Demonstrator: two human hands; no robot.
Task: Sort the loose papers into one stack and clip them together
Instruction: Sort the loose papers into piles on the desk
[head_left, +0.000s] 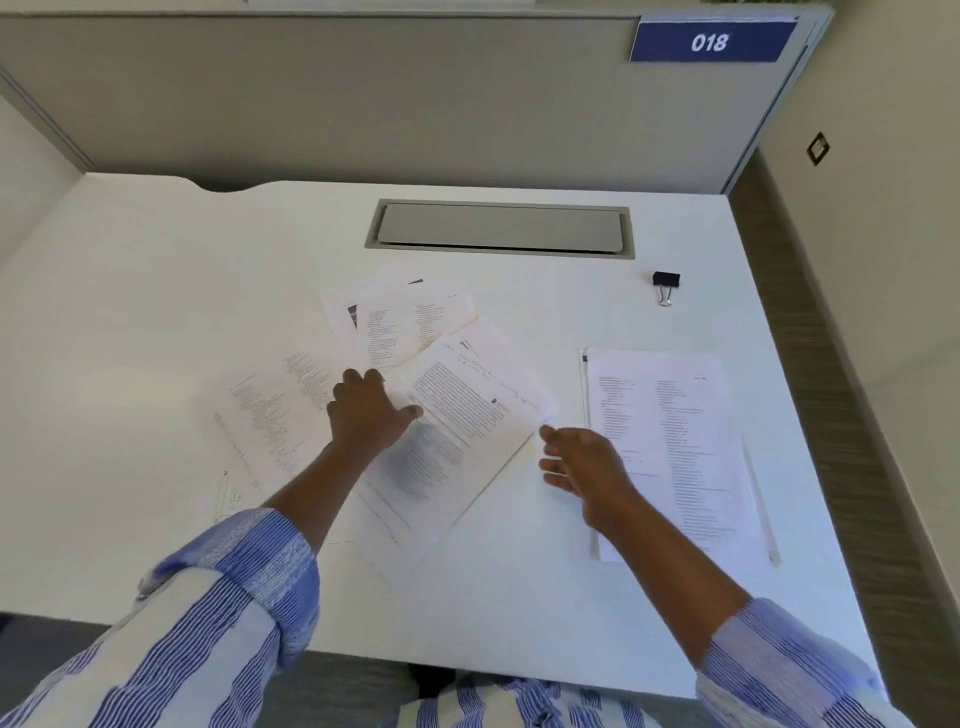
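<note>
A white table is carrying everything here. In its middle, several loose printed sheets are lying fanned out, overlapping one another at different angles. To the right of them, and apart from them, a tidier stack of printed sheets is lying almost parallel to the right edge. A black binder clip is lying beyond this stack, toward the far right corner, touching no paper. A grey cable hatch is sitting set into the table top at the far middle.
</note>
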